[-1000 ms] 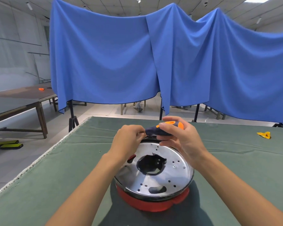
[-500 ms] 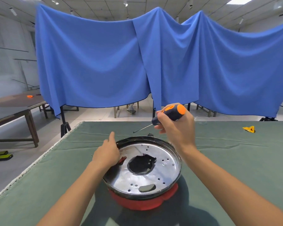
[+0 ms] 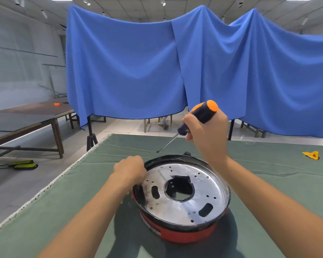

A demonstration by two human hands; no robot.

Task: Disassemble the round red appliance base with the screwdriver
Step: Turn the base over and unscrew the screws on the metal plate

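Green felt covers the desk (image 3: 67,198), where the base (image 3: 183,233) sits near the front edge. It looks rigid, with a slick metal plate (image 3: 209,189). The left hand (image 3: 130,169) grips its rim, the best hold, while the right hand (image 3: 209,133) clenches the screwdriver (image 3: 199,116) above.

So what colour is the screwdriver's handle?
The screwdriver handle is dark navy-black with orange accents and cap, clearest in the head view.

Shiny metal plate (image 3: 185,205), glossy red plastic base (image 3: 185,234), matt green felt table cover (image 3: 268,164)
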